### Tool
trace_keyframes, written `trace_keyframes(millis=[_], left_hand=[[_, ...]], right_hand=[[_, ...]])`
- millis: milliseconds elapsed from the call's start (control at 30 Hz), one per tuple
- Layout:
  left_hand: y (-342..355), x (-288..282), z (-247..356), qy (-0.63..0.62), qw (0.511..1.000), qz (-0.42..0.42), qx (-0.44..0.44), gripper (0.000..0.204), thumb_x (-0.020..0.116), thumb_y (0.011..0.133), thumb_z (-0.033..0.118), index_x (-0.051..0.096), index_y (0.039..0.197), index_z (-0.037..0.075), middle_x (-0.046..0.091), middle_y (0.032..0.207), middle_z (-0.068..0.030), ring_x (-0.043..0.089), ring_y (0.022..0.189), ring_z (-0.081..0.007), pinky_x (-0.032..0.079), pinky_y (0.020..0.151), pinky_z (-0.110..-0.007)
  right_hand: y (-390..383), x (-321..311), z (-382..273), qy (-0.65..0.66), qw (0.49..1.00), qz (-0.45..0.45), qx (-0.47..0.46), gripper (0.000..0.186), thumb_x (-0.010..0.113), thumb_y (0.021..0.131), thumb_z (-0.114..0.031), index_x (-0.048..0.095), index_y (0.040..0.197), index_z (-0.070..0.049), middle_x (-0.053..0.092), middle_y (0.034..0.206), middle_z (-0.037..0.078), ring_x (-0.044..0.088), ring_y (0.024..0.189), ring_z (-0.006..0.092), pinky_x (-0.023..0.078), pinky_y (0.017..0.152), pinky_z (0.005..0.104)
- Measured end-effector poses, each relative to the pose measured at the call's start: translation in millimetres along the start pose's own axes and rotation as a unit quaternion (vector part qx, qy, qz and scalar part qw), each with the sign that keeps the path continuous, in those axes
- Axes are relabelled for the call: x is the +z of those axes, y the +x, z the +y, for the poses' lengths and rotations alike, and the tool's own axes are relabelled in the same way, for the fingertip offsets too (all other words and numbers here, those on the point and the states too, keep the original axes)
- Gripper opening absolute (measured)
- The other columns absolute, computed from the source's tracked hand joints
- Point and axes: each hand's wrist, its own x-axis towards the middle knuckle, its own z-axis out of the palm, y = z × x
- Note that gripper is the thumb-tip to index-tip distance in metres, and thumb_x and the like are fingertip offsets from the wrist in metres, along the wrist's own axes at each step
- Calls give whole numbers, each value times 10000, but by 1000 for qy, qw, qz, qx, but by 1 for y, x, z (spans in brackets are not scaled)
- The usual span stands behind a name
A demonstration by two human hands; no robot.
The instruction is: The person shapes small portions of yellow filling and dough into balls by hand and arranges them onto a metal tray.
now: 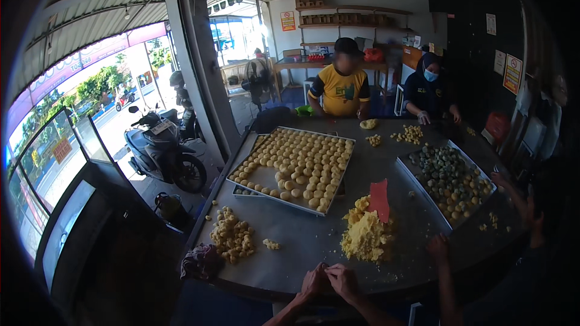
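At the table's near edge my left hand and my right hand meet, fingers closed and pinching together. Whatever lies between the fingertips is too small and dark to make out. Just beyond my right hand rises a heap of crumbly yellow filling, with a flat red scraper stuck in its far side. To the left of my hands lies a pile of small pale dough pieces, and a smaller cluster of dough pieces sits closer in.
A large tray of round dough balls rests on another tray. Farther right is a tray of green and yellow balls. A crumpled cloth lies at the left corner. Two people stand across the metal table; another person's hand rests at right.
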Motion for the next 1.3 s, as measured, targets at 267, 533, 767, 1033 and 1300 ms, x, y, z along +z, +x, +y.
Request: trace_keyframes(millis=[267,533,767,1033,1300], left_hand=[[7,2,-28,-149,984,-29,95,243,617,853,129,587,1063,10,674,919,-174,679,888,-349,510,733,-411],[4,7,-17,-48,993,0,110,220,617,912,213,647,950,-1,659,765,-146,682,759,-264,504,675,-386],[10,-20,-22,-231,973,5,-23,417,500,1017,404,664,972,23,486,622,43,428,513,-82,378,500,-242],[6,-25,-21,-455,887,-33,-66,389,439,1043,399,587,1006,42,546,930,-35,490,724,-88,412,609,-229],[10,-29,-45,232,909,62,340,139,576,967,172,590,940,36,600,942,-127,561,793,-252,455,752,-363]], right_hand=[[27,-14,17,54,995,-71,36,507,826,744,-186,679,1216,-71,640,826,63,591,714,129,492,656,282],[5,-14,32,72,995,41,51,317,697,843,-93,681,1154,-31,644,886,133,650,815,262,518,749,348],[-27,-87,69,-183,929,292,135,309,611,860,-45,588,1165,0,594,999,168,575,933,347,473,828,419],[-42,-66,114,-148,943,247,165,411,602,852,-27,549,1259,-32,541,1213,195,544,1085,373,466,908,436],[-48,-56,116,-152,934,288,146,486,596,822,3,538,1302,-51,498,1307,183,508,1170,366,442,973,435]])
